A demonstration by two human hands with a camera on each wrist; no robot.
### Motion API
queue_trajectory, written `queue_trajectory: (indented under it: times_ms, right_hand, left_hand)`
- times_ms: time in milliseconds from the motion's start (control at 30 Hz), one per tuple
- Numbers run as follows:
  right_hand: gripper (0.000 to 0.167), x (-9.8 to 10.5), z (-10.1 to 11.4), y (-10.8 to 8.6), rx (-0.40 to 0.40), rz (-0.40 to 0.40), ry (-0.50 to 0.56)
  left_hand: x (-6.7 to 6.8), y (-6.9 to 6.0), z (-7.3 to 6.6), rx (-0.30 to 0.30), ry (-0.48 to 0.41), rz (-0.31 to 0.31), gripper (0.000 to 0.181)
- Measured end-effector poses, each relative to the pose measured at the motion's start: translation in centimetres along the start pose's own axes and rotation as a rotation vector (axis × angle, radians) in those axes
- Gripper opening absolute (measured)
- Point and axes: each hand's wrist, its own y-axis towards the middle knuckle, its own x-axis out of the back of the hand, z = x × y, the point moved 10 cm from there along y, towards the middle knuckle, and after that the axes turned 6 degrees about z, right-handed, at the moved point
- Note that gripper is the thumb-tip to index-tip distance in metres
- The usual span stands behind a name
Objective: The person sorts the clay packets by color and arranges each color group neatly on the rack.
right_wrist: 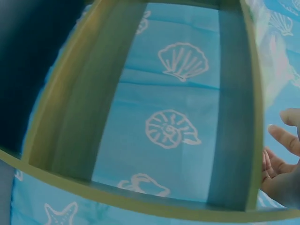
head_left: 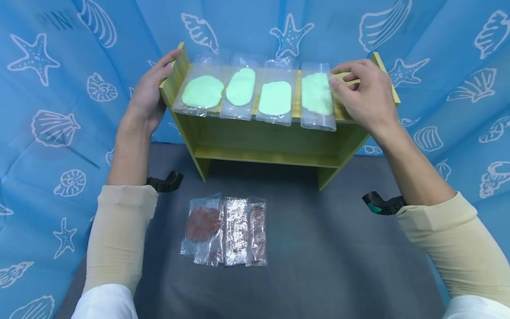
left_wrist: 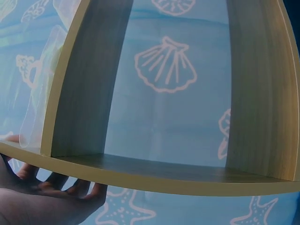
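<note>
A small wooden shelf (head_left: 267, 156) stands at the back, and a row of clear plastic bags with flattened pale-green slabs lies across its top. From left to right come a wide rounded slab (head_left: 203, 91), a narrow oval (head_left: 240, 87), a squarish one (head_left: 275, 98) and a long one (head_left: 316, 94). My left hand (head_left: 153, 88) grips the shelf's left side panel (left_wrist: 140, 173), fingers against its outer face. At the rightmost bag's right edge is my right hand (head_left: 364, 91), thumb and fingers spread apart; whether the thumb touches the bag is unclear.
On the grey tabletop (head_left: 318, 248) in front lie several clear bags, one with a reddish-brown round slab (head_left: 202, 223), beside a shiny bag (head_left: 236, 230) and a narrow brownish bag (head_left: 257, 232). A blue curtain (head_left: 247, 22) with white shell prints hangs behind the shelf.
</note>
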Motion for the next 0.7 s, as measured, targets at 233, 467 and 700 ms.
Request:
queue_trajectory:
  times_ms: [233,467,700]
  right_hand:
    - [0.032,2.4,1.8,-1.3,0.105,-0.079,-0.037]
    - [0.030,4.8,2.5,-2.4,0.202,-0.190,-0.079]
    - [0.029,6.6,0.6,-3.0,0.150,-0.255,-0.030]
  left_hand:
    - [0.3,-0.5,0.2,-0.013,-0.048,-0.041,0.040]
    - [1.8,-1.8,1.5,0.029,-0.136,-0.123,0.036]
    - [2.3,-4.1,3.2,0.063,0.074,-0.093,0.045]
